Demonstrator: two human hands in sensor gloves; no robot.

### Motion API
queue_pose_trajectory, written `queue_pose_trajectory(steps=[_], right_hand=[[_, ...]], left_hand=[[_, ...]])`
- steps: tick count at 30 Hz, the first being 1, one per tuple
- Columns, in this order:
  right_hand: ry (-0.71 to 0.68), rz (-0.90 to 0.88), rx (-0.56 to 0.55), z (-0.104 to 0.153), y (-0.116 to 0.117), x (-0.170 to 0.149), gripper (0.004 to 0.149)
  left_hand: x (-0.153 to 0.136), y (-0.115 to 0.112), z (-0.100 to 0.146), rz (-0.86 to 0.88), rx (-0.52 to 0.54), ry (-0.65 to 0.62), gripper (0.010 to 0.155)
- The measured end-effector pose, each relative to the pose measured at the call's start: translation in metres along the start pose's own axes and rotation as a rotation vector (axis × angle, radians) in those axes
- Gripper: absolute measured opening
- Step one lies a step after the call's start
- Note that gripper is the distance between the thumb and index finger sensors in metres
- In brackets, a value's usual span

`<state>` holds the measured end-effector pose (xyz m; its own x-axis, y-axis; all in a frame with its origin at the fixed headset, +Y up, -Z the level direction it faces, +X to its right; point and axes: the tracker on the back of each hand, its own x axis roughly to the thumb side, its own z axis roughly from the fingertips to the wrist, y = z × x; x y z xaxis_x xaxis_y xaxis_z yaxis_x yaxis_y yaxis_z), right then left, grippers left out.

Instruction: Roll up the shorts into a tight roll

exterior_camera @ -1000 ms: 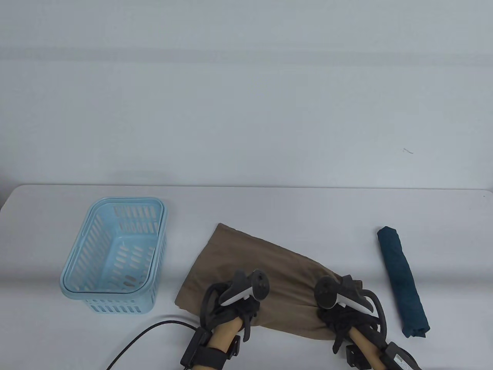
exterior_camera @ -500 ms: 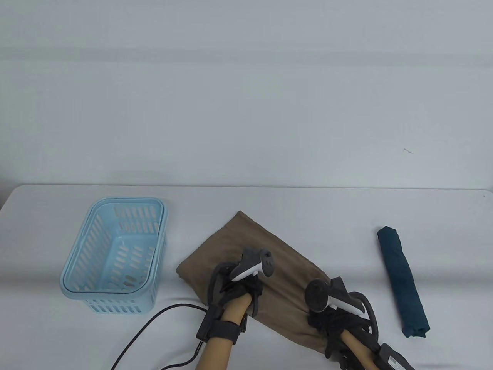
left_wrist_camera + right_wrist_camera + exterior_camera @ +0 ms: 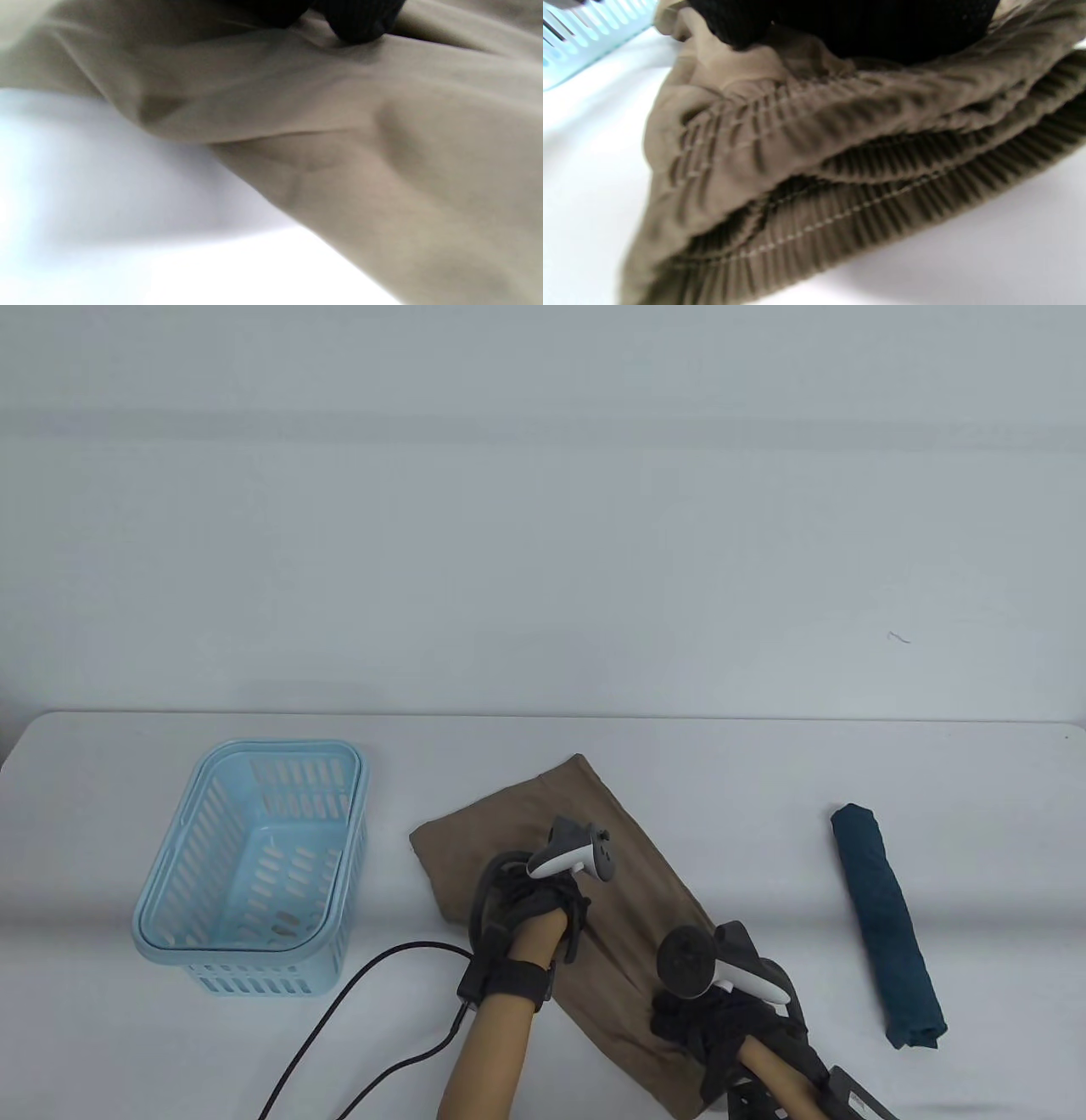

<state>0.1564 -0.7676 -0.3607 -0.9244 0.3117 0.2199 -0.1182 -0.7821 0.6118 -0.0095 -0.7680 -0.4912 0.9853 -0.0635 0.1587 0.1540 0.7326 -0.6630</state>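
1. The right hand [image 3: 713, 1027] sits at the desk's near edge, on the gathered waistband end of the shorts [image 3: 628, 899]. Its fingers press on top of the elastic; whether they curl under it, I cannot tell.
2. The left hand [image 3: 534, 899] lies on the middle of the shorts, nearer the far end. One fingertip [image 3: 360, 25] pushes into the cloth; its grip I cannot tell either.
3. The shorts are tan, folded lengthwise into a long strip that runs diagonally from the near edge toward mid-desk, flat and not yet rolled, with soft creases.
4. Likely risk: the stacked waistband layers may slip apart, or the skewed strip may roll crooked and loose.
5. Farther off, a blue basket [image 3: 254, 865] stands toward the left edge and a dark teal roll [image 3: 887, 925] toward the right.
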Motion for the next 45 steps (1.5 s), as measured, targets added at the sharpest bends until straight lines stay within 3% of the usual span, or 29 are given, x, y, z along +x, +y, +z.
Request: queue_pose_trajectory(steps=[11,27,33,36,38,41,45], right_hand=[[-0.019,-0.07,-0.001,-0.011,0.006,0.018,0.055],[-0.013,-0.143,-0.035,-0.024,0.015,0.04,0.058],[0.008,-0.148,-0.069,-0.025,0.016,0.045,0.058],[0.004,-0.196,-0.023,-0.024,0.012,0.041,0.061],[-0.077,-0.329,0.03,-0.013,0.001,0.034,0.066],[-0.155,-0.469,-0.14,0.012,-0.017,0.021,0.067],[-0.237,-0.383,-0.28,0.037,-0.026,0.007,0.066]], left_hand=[[0.018,0.009,-0.018,-0.134,0.066,0.07,0.059],[0.0,0.018,-0.038,0.068,0.106,0.026,0.061],[0.0,0.017,-0.037,0.062,0.12,0.03,0.061],[-0.006,0.02,-0.027,0.056,0.232,0.001,0.067],[-0.015,0.023,-0.008,0.151,0.365,-0.053,0.069],[-0.027,0.022,0.026,0.222,0.422,-0.151,0.072],[-0.033,0.001,0.075,0.193,0.483,-0.306,0.075]])
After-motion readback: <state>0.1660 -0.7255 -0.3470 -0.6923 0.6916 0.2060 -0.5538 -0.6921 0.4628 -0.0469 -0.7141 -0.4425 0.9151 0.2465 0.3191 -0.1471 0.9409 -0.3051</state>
